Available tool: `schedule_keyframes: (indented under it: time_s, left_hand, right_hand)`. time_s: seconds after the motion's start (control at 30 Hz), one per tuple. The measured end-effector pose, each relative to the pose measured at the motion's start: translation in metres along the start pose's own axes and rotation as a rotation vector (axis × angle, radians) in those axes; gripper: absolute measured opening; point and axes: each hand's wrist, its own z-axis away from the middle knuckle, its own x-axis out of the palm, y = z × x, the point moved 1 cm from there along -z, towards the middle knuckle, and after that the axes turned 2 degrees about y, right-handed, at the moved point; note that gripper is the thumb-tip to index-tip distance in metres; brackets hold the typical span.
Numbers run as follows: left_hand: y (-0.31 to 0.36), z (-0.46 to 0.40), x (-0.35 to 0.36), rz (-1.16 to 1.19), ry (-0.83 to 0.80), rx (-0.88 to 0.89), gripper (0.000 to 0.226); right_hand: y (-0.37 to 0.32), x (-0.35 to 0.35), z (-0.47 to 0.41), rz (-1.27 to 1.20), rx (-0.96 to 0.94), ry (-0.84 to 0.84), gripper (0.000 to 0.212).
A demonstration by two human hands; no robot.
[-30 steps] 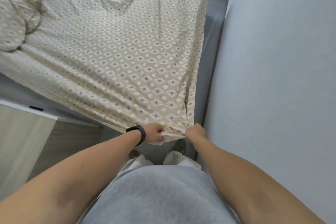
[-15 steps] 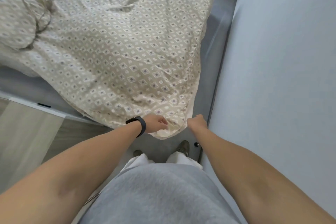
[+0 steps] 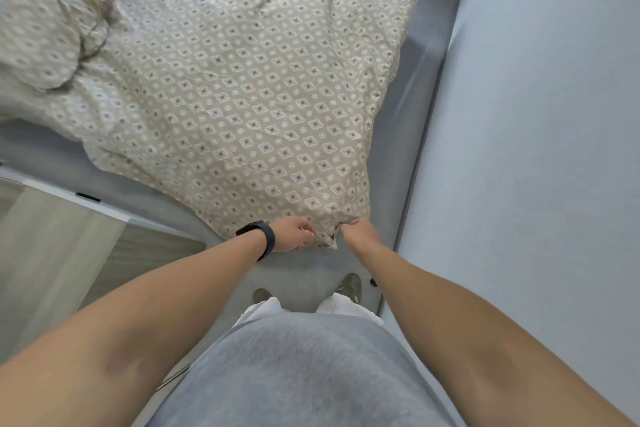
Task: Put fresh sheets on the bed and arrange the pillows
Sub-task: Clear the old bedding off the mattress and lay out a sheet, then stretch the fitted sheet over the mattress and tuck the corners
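Head view: both hands at the near corner of the patterned sheet (image 3: 263,107).

Sheet lies spread over the grey mattress (image 3: 412,135), bunched at its far left. Left hand (image 3: 294,234), dark wristband (image 3: 261,236) behind it, fingers curled onto the sheet's corner; right hand (image 3: 360,232) pinches the same corner just beside. Wall (image 3: 536,149) right of the mattress; shoes (image 3: 349,288) below the corner.

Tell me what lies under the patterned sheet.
The patterned sheet lies on a grey mattress, bare along its right and near edges. The rest under the cloth is covered, also whatever bulges at the far left.
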Motion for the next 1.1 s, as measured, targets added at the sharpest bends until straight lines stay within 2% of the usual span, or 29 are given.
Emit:
schedule_keyframes:
  time_s: [0.1,0.17,0.27,0.4,0.6,0.77,1.1]
  left_hand:
    - [-0.003,-0.001,0.000,0.041,-0.004,-0.011,0.013]
    - [0.001,0.003,-0.003,0.032,0.005,-0.008,0.017]
    - [0.006,0.008,-0.014,0.070,0.050,0.001,0.017]
    - [0.014,0.011,-0.040,0.281,0.180,-0.001,0.014]
    - [0.016,0.028,-0.085,0.526,0.355,0.056,0.020]
    - [-0.013,0.044,-0.131,0.717,0.454,0.079,0.020]
    - [-0.098,0.054,-0.275,0.841,0.637,0.100,0.022]
  right_hand:
    - [-0.004,0.000,-0.001,0.018,-0.025,-0.005,0.021]
    - [-0.011,-0.002,0.000,0.032,-0.055,-0.006,0.015]
    - [-0.035,-0.010,0.010,0.053,-0.135,-0.017,0.020]
    - [-0.082,-0.020,0.021,0.067,-0.309,-0.043,0.039]
    - [-0.154,-0.017,0.041,0.059,-0.505,-0.053,0.035]
    - [-0.218,0.023,0.060,0.034,-0.625,-0.114,0.032]
    - [-0.346,0.093,0.074,-0.033,-0.751,-0.075,0.025]
